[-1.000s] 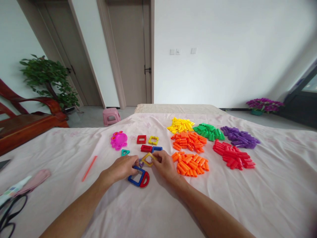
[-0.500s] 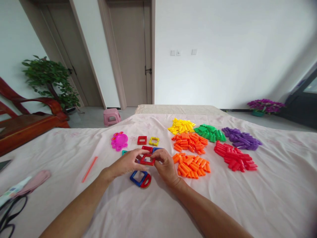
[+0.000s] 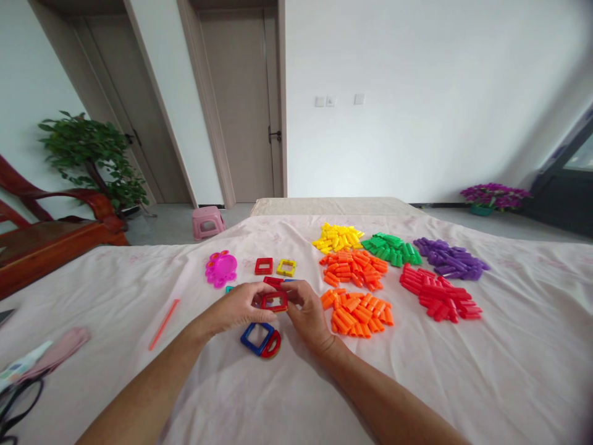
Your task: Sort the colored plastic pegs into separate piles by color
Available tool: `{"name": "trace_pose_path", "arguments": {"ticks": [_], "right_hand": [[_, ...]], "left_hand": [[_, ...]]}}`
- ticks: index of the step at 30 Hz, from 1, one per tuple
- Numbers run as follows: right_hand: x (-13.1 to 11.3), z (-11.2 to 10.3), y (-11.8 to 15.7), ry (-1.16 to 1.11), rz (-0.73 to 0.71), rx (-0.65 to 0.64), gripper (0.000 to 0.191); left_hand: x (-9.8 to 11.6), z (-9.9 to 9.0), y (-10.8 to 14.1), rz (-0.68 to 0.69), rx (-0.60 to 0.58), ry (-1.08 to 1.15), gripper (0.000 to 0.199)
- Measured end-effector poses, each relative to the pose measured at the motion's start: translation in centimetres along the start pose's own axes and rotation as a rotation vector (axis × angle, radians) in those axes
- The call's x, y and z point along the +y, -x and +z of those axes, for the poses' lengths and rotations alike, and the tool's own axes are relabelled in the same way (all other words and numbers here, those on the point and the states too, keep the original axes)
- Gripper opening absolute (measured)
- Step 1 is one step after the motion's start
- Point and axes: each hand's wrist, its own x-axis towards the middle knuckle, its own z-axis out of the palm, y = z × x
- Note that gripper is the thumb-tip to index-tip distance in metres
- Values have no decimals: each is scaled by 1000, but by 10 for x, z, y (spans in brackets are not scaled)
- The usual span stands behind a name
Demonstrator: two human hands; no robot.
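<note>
Between both hands a red square magnetic tile (image 3: 277, 309) is held, raised and tilted above the cloth. My left hand (image 3: 243, 304) pinches its left side, while the fingers of my right hand (image 3: 306, 312) close on its right edge. Just below lie a blue square tile (image 3: 251, 348) and a red half-round tile (image 3: 273, 347), touching each other. Behind my fingers show another red tile (image 3: 273, 282) and slivers of a blue and a teal tile, mostly hidden. Farther back are a red square tile (image 3: 264, 259) and a yellow square tile (image 3: 287, 272).
A pink palette-like tray (image 3: 222, 270) and an orange-red stick (image 3: 164, 324) lie to the left. Piles of yellow, orange (image 3: 354, 270), green (image 3: 391, 249), purple (image 3: 451, 259) and red plastic tubes (image 3: 442, 293) spread on the right. Black-framed glasses (image 3: 21, 405) rest at lower left.
The view has tipped slightly, so things sit a little lower in it. Both hands still hold the red tile, and my right fingers have shifted at its edge.
</note>
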Motion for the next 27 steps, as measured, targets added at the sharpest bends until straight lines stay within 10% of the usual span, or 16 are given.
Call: {"name": "trace_pose_path", "arguments": {"ticks": [7, 14, 27], "right_hand": [[7, -6, -1, 99, 89, 62, 35], [4, -9, -1, 115, 46, 50, 32], [6, -11, 0, 93, 129, 142, 29]], "left_hand": [[-33, -48, -55, 54, 303, -335, 60], [-56, -56, -98, 21, 205, -400, 57], [-64, -50, -107, -22, 164, -384, 66]]}}
